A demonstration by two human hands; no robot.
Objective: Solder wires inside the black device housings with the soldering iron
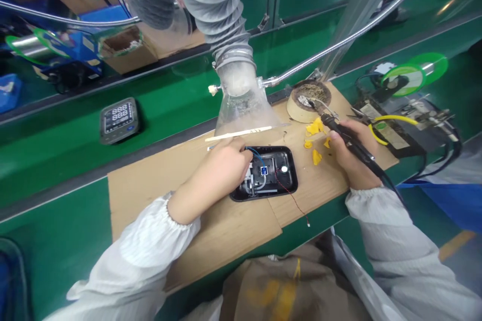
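My left hand [229,164] is closed at the left end of a black plastic housing [291,180]. Its fingertips are hidden, so I cannot make out what is in them; blue wires [256,153] come out beside them. Inside the housing lie a small blue circuit board [264,170] and grey tubing [261,184]. A thin red and black wire [295,203] hangs over its front edge and ends in a white connector. In my right hand [350,165] is a soldering iron [348,139], its tip by the round cleaning pot [299,110].
A clear fume hood [243,110] on a grey hose hangs just behind the housing. Yellow scraps [316,127] lie on the cardboard [150,175]. On the right stands a solder feeder with a green reel [437,70]. A display unit [119,119] rests at the back left.
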